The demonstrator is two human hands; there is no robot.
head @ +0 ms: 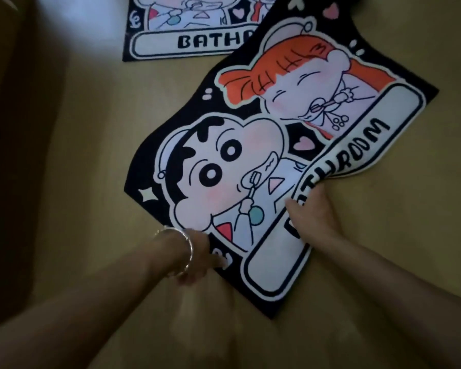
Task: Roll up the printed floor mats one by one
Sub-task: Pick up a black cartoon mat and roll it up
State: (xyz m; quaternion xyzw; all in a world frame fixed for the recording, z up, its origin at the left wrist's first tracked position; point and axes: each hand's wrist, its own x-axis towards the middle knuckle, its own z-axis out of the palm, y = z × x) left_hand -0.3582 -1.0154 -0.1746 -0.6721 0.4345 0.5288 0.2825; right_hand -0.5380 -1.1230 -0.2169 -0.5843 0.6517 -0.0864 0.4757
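While the near mat (250, 155) lay on the floor (85, 155), our right hand (310, 211) pinched its lifted "BATHROOM" edge. Our left hand (197, 254) gripped its near edge; a second mat (197, 25) lay beyond, partly overlapped.

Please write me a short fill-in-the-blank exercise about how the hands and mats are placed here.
1. The right hand lifts the near mat by the edge printed with the word ____.
2. The left hand wears a ____ at the wrist.
3. The near mat partly ____ the far mat.

Missing words: BATHROOM; bracelet; overlaps
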